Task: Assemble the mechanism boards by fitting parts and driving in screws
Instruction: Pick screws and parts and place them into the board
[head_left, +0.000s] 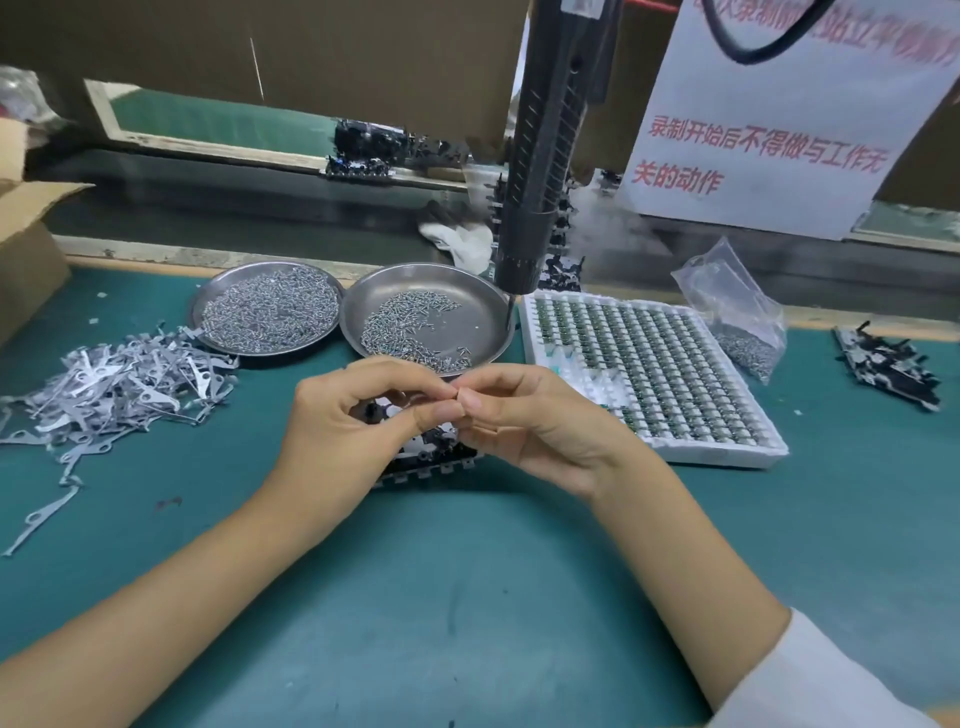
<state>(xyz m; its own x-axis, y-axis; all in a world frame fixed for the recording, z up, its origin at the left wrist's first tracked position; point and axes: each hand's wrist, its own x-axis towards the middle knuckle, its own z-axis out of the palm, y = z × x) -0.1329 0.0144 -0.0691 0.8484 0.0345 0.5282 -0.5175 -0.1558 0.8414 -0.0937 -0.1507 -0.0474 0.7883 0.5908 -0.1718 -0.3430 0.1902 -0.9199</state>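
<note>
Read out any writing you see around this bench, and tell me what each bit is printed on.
"录制开始后不得做与工作无关的动作": red characters on the white paper sign hanging at the back right, behind the electric screwdriver.
A further red line along the sign's top edge is cut off and blurred, so it cannot be read.
No readable text shows on the steel dishes, the white component tray, the plastic bag or the cardboard box.
</note>
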